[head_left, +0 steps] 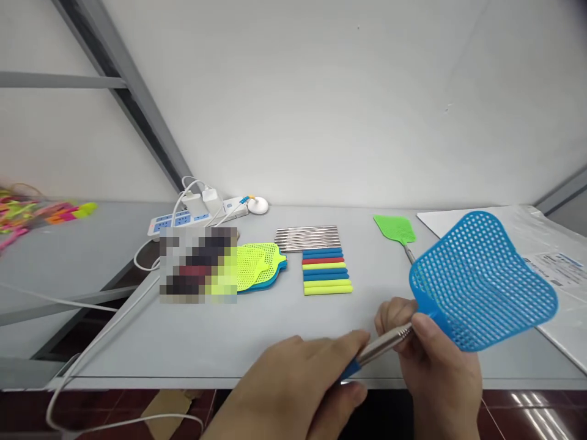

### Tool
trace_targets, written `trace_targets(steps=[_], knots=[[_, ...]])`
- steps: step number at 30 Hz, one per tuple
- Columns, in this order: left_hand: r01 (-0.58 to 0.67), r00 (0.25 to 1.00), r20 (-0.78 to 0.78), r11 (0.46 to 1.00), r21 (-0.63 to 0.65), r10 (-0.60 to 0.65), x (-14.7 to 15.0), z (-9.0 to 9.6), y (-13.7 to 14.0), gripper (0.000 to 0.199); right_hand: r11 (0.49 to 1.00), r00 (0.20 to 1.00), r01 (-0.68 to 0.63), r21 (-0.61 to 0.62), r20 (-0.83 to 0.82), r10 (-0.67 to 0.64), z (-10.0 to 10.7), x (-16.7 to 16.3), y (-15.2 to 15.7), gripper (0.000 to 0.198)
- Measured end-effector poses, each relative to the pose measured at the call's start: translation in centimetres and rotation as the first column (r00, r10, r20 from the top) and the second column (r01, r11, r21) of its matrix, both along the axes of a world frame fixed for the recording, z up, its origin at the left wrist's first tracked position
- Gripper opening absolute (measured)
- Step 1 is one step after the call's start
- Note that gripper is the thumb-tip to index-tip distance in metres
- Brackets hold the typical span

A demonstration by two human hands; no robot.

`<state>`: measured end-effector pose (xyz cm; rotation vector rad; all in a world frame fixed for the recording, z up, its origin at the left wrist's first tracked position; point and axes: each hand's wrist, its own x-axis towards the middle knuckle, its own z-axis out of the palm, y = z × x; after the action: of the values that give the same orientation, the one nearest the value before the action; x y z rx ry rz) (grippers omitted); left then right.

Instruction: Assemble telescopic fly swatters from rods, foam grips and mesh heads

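A blue fly swatter (486,281) with a metal telescopic rod is held across the front of the table. My left hand (298,385) is closed around its blue handle end. My right hand (435,360) pinches the neck, where the rod meets the perforated blue head. Beyond my hands lie several handle sleeves (325,275) in blue, red and yellow-green, set in a row. Metal rods (307,237) lie side by side just behind them. Yellow-green and blue swatter heads (257,266) are stacked to the left. A green fly swatter (397,229) rests at the back right, partly hidden.
At the back left sit a power strip (160,226) with plugs and cables and a white round device (257,205). A pixelated patch covers something beside the stacked heads. Plastic-wrapped material (554,269) lies at the right. Colourful items (41,214) are on the far-left surface.
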<state>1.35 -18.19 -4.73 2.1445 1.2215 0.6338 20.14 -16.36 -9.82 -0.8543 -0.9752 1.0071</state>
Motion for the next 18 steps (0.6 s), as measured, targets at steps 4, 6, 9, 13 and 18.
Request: trace_targets(steps=[4,6,9,13,18], knots=[[-0.192,0.927,0.304,0.974,-0.119,0.219,-3.3,-1.8,0.4,0.032,0.989,0.971,0.148,0.021,-0.192,-0.142,0.6,-0.5,0.5,0.034],[-0.221,0.762,0.578,0.956,-0.194,0.294,-3.9,-2.2,1.5,0.018,0.983,0.944,0.186,-0.005,-0.275,-0.180,1.0,-1.1,0.9,0.037],[-0.141,0.320,0.907,0.960,-0.242,0.275,-1.7,-2.0,2.9,0.021,0.989,0.938,0.140,-0.038,-0.315,-0.145,1.4,-2.5,1.3,0.038],[-0.003,-0.223,0.904,0.927,-0.376,0.366,3.4,-1.2,2.5,0.044,0.994,0.953,0.059,-0.092,-0.293,-0.083,1.3,-4.4,1.6,0.038],[0.074,-0.469,0.831,0.951,-0.299,0.298,4.6,-1.3,1.7,0.042,0.993,0.986,0.094,-0.073,-0.134,-0.104,0.3,-3.9,1.3,0.039]])
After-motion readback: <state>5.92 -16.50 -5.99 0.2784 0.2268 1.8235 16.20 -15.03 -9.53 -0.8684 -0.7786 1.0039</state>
